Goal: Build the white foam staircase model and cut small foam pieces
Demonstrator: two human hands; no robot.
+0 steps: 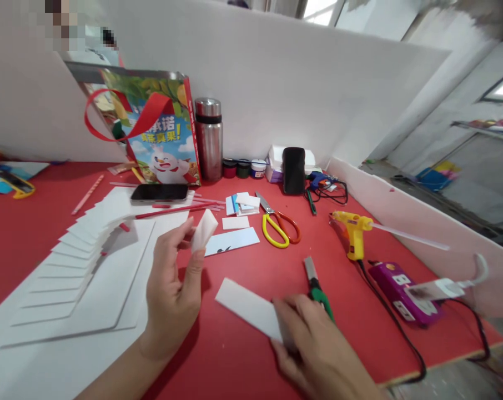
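Left hand point(172, 289) raised off the table, thumb and fingertips pinched on a small white foam piece point(204, 229), held tilted up toward the eye — a grip by the edges, it seems, so the faces stay clear for looking over. Piece sits at about 1 o'clock from the palm.

Right hand point(313, 350) low at the near edge, fingers pressed flat on the near end of a white strip point(245, 305) that lies on the red table point(243, 361); the strip runs off toward 10 o'clock. Hand is closed down on it rather than gripping around it, likely to keep the light strip from sliding. A green-handled cutter point(317, 284) lies just beside that hand at 12 o'clock, blade end pointing away (whether it touches the fingers I cannot tell).

At 9 o'clock of the left hand: a fanned foam stair point(74, 250) on white sheets, a red stick point(172, 211) laid across its top. Further back at 12 o'clock: phone point(160, 192), small foam offcuts point(241, 204), scissors point(278, 225). Glue gun point(353, 230) stands on its handle at 2 o'clock, nozzle off the table, cord running to a purple power strip point(401, 291). Bag point(160, 133) and flask point(209, 139) parked against the rear wall, out of the working area.
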